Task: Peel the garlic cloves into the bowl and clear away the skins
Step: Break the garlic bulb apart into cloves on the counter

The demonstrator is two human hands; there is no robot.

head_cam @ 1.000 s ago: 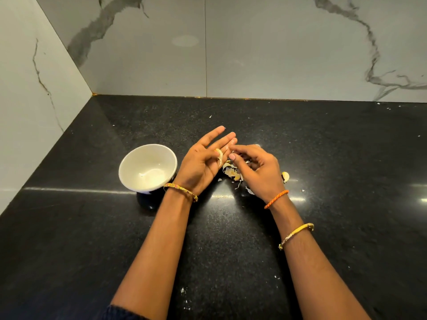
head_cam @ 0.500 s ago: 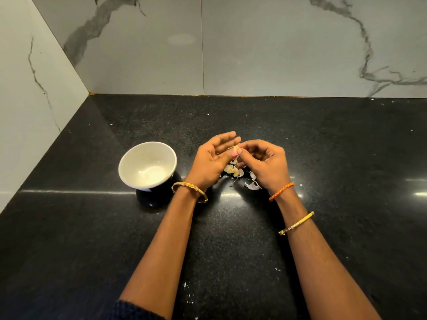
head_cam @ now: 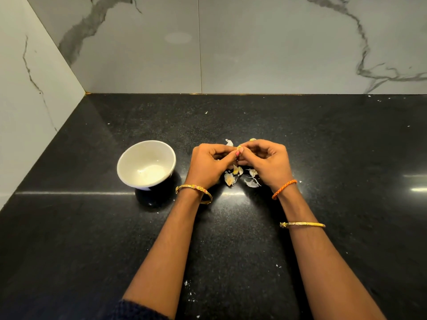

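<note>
My left hand [head_cam: 209, 163] and my right hand [head_cam: 268, 161] meet fingertip to fingertip above the black counter, both pinching one small garlic clove [head_cam: 239, 148] that is mostly hidden by the fingers. Below the hands lies a little heap of garlic skins [head_cam: 233, 176] with more papery bits [head_cam: 251, 181] beside it. One skin [head_cam: 229, 142] lies just beyond the hands. The white bowl [head_cam: 129, 158] stands to the left of my left hand, upright, its inside looking bare.
The black counter [head_cam: 346, 146] runs back to a marble wall [head_cam: 254, 42], with another marble wall [head_cam: 27, 100] on the left forming a corner. Tiny white flecks of skin [head_cam: 187, 284] dot the counter near my forearms.
My left hand's fingers, straight a second ago, have curled in. Both hands have drawn together and now pinch the clove between them.
</note>
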